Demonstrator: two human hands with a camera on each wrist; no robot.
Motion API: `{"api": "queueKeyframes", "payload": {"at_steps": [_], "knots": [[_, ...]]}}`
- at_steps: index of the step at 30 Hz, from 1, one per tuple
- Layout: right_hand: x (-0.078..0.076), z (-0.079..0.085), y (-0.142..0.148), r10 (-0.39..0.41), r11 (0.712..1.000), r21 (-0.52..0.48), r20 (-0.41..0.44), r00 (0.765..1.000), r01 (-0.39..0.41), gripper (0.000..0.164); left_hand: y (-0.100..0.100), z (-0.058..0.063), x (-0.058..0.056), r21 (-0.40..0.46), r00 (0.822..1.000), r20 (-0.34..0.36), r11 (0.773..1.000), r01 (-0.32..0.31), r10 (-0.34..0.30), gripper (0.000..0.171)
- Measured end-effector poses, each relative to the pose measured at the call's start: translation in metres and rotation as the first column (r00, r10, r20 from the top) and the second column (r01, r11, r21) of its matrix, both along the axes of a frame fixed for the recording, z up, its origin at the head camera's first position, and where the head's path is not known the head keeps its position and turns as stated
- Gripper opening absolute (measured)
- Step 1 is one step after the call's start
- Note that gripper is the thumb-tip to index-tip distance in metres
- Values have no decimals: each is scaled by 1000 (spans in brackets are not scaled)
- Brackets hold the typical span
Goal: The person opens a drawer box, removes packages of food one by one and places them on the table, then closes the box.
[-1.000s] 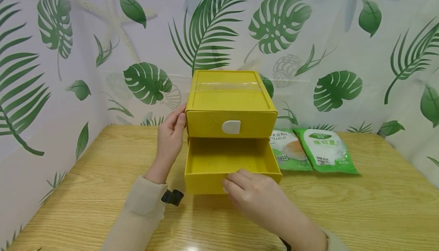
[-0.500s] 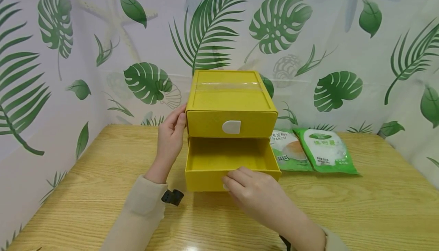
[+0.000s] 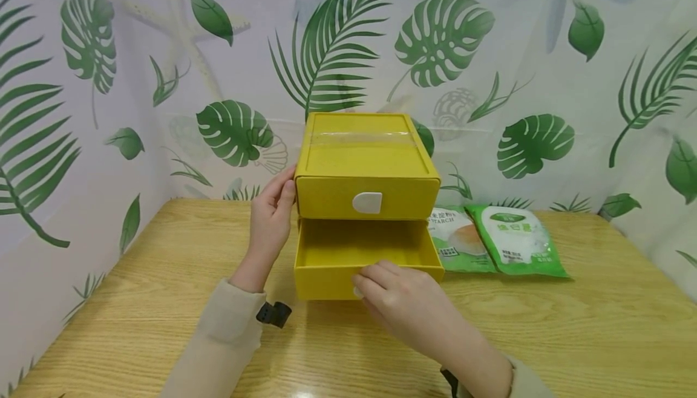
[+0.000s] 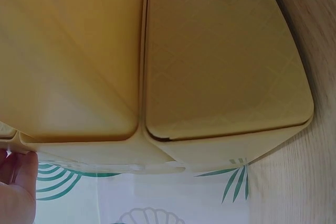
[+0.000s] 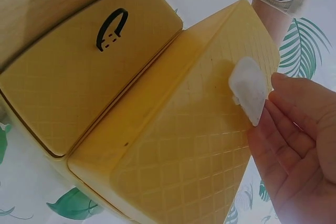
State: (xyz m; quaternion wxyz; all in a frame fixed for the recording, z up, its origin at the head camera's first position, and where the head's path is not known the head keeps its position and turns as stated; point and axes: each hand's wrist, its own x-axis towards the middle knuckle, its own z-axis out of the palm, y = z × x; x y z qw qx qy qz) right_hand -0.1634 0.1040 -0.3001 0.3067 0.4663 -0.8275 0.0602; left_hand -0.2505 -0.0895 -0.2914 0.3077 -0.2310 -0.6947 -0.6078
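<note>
A yellow two-drawer storage box point(image 3: 367, 153) stands on the table in the head view. Its upper drawer point(image 3: 323, 197), with a white handle, is closed. The lower drawer point(image 3: 327, 283) is pulled out, and its visible inside holds nothing. My right hand point(image 3: 408, 307) is at the front of this drawer, fingers curled at its white handle point(image 5: 249, 88); the exact fingertip contact is partly hidden. My left hand point(image 3: 271, 219) rests against the left side of the box, thumb toward the front, other fingers partly hidden. Its edge shows at lower left in the left wrist view.
Two green-and-white bags, a starch bag point(image 3: 460, 241) and another powder-like bag point(image 3: 517, 241), lie to the right behind the box. A leaf-printed cloth point(image 3: 348, 41) hangs behind the wooden table point(image 3: 610, 325). Black straps circle both wrists.
The lower drawer has slid slightly inward, away from me, and the right hand has moved with it. The left hand, box body and bags stay in place.
</note>
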Motion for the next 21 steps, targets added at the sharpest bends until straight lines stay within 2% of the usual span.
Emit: {"api": "queueKeyframes", "payload": {"at_steps": [10, 21], "knots": [[-3, 2, 0, -24, 1000, 5, 37, 999, 23, 23, 0, 0, 0, -3, 1000, -9, 1000, -7, 7, 30], [-11, 1, -1, -21, 1000, 7, 32, 999, 21, 24, 0, -1, 0, -2, 1000, -9, 1000, -3, 3, 30]]}}
